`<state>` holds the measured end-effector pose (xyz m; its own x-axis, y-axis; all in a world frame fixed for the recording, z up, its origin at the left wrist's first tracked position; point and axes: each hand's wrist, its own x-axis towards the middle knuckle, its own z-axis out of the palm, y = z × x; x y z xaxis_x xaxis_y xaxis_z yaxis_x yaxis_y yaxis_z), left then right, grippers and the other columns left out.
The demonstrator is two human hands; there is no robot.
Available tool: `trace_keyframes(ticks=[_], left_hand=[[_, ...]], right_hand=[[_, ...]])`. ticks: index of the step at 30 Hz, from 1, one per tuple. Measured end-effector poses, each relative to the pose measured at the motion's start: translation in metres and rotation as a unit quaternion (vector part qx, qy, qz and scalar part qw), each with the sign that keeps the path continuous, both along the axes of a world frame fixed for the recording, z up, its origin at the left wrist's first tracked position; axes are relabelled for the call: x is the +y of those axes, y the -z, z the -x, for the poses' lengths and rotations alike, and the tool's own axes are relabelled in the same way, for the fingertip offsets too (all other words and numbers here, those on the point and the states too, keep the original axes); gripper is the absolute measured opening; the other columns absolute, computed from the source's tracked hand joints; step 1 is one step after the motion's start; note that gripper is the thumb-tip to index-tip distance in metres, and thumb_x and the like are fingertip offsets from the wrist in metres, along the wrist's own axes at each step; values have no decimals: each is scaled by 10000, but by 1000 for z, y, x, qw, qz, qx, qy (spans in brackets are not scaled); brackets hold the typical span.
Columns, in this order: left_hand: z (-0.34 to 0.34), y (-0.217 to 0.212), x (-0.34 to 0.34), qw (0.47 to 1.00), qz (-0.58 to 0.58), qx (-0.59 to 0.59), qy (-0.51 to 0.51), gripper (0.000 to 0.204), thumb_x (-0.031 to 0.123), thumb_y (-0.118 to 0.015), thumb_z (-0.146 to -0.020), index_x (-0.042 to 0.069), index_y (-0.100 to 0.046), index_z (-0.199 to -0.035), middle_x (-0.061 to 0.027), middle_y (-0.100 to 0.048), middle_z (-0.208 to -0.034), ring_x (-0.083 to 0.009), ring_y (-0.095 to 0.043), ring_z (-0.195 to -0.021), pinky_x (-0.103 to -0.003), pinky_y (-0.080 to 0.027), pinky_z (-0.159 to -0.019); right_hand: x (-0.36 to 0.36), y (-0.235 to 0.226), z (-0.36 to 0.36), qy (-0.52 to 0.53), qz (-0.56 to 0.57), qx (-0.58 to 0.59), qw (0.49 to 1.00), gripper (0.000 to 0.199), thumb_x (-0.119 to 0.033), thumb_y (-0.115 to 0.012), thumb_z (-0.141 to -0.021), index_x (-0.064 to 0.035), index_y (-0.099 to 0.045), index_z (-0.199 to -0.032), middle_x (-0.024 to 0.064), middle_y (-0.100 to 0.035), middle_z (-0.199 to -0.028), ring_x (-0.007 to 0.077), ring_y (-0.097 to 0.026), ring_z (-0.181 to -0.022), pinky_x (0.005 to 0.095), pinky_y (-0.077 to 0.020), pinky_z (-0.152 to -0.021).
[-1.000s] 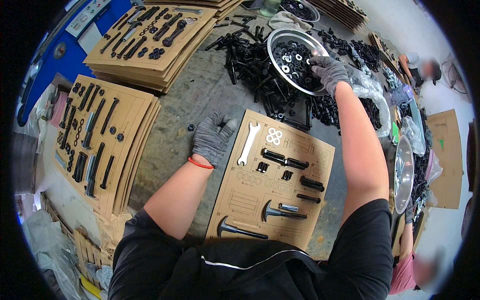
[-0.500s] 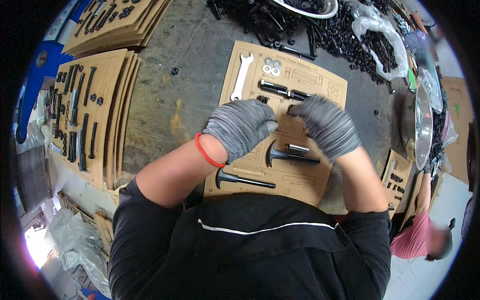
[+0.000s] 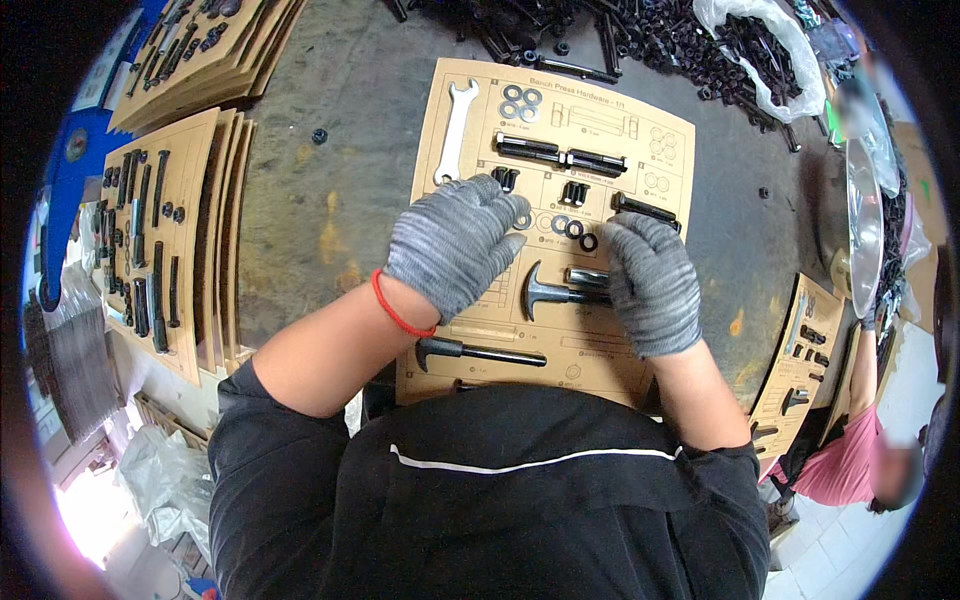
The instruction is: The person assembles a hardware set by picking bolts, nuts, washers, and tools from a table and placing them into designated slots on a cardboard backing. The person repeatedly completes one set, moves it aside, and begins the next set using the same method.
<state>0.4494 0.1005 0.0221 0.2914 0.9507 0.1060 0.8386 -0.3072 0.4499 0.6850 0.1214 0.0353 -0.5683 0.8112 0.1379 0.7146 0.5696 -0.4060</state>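
Observation:
Both hands wear grey knit gloves over a brown printed card (image 3: 470,320). My left hand (image 3: 455,245) is curled at the card's left, with a washer (image 3: 523,221) between its thumb and fingertips. My right hand (image 3: 655,280) has its fingers bent together beside several dark washers (image 3: 574,230); whatever they hold is hidden. Above the hands are an open-end wrench (image 3: 458,130), more washers (image 3: 521,103), two long black bolts (image 3: 530,149) end to end and short black screws (image 3: 575,192). A black bolt (image 3: 645,207) lies above my right hand, partly covered. Nearer me are two black T-shaped pieces (image 3: 535,292) (image 3: 480,354) and a metal sleeve (image 3: 585,276).
Stacked hardware cards (image 3: 190,240) stand at the left. Loose black bolts and nuts (image 3: 670,75) are heaped at the back, beside a clear plastic bag (image 3: 780,110). A metal bowl (image 3: 862,230) is at the right. Beyond another card (image 3: 795,360), a person in pink (image 3: 840,460) reaches in.
My right hand has drawn down toward me from the bolts, uncovering the dark washers and the bolt at the right. My left hand stays near the same spot. The whole view has shifted slightly.

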Motion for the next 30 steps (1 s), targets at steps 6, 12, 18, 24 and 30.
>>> trace_keyframes(ticks=[6,12,18,24,30], left_hand=[[-7,0,-4,995,-101,18,11,250,225,-730,-656,116,-702,-880,-100,-591,-1104,-324,-486,-1128,-425,-398,-958],[-7,3,0,997,-71,22,20,272,261,-736,-653,129,-709,-889,-100,-583,-1142,-348,-446,-1184,-440,-358,-997],[-15,0,0,998,-58,2,39,325,291,-742,-651,169,-717,-950,-115,-521,-1253,-372,-363,-1251,-457,-320,-1034],[-14,0,0,999,-34,19,35,362,306,-748,-639,182,-713,-977,-111,-510,-1271,-378,-344,-1263,-461,-304,-1047],[-13,1,1,998,-40,9,42,364,303,-750,-642,189,-710,-985,-106,-502,-1281,-381,-336,-1267,-461,-297,-1050]], right_hand=[[-17,9,19,9,-16,-97,995,481,-443,-645,-744,-180,-625,-1146,147,-307,-1443,424,-187,-1322,548,-153,-1049],[-16,13,22,4,-5,-99,995,515,-535,-587,-764,-233,-610,-1179,152,-265,-1466,421,-133,-1346,544,-57,-1067],[-14,9,12,29,4,-104,994,446,-473,-622,-761,-194,-665,-1106,150,-296,-1458,416,-125,-1354,544,-52,-1067],[-14,11,12,32,-2,-94,995,405,-435,-641,-745,-193,-677,-1068,142,-302,-1455,415,-152,-1335,548,-90,-1056],[-12,6,3,37,-18,-89,995,359,-418,-629,-763,-196,-689,-1039,123,-353,-1430,411,-192,-1327,551,-116,-1050]])
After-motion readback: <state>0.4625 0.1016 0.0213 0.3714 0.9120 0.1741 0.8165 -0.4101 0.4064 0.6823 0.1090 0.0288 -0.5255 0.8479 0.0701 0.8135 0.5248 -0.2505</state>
